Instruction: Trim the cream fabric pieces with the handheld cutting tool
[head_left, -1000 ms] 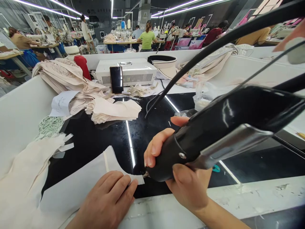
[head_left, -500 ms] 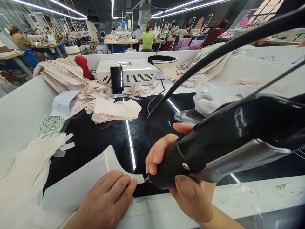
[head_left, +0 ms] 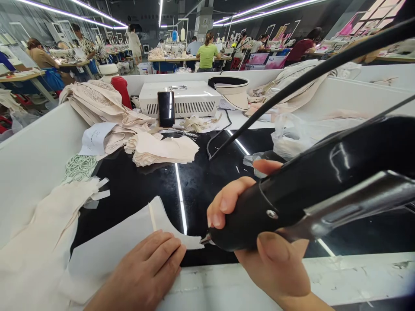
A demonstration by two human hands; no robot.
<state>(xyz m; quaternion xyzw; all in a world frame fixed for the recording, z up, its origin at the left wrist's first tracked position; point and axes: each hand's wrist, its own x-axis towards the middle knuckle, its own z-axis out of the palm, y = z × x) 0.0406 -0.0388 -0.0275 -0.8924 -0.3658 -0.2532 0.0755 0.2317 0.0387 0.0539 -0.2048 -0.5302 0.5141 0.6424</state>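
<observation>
My right hand [head_left: 256, 224] is wrapped round a thick black handheld tool [head_left: 324, 181] with a metal lever and a black cable. Its small metal tip [head_left: 206, 238] meets the narrow right end of a pale fabric piece [head_left: 113, 237], which has a cream strip [head_left: 152, 217] across it. My left hand [head_left: 145, 268] lies flat on that fabric near the tip, fingers stretched out side by side. Whether anything is under its fingertips is hidden.
A fabric stack [head_left: 162, 149] lies on the black table top [head_left: 136, 185]. Behind stand a white box [head_left: 188, 97], a phone [head_left: 166, 109] and a red bottle [head_left: 121, 91]. Light cloth [head_left: 42, 233] and green cords [head_left: 79, 167] are at left, a plastic bag [head_left: 288, 138] at right.
The view has shifted slightly, so the scene sits further right. The tool's metal tip now shows more clearly at the fabric's end. My left hand stays on the fabric.
</observation>
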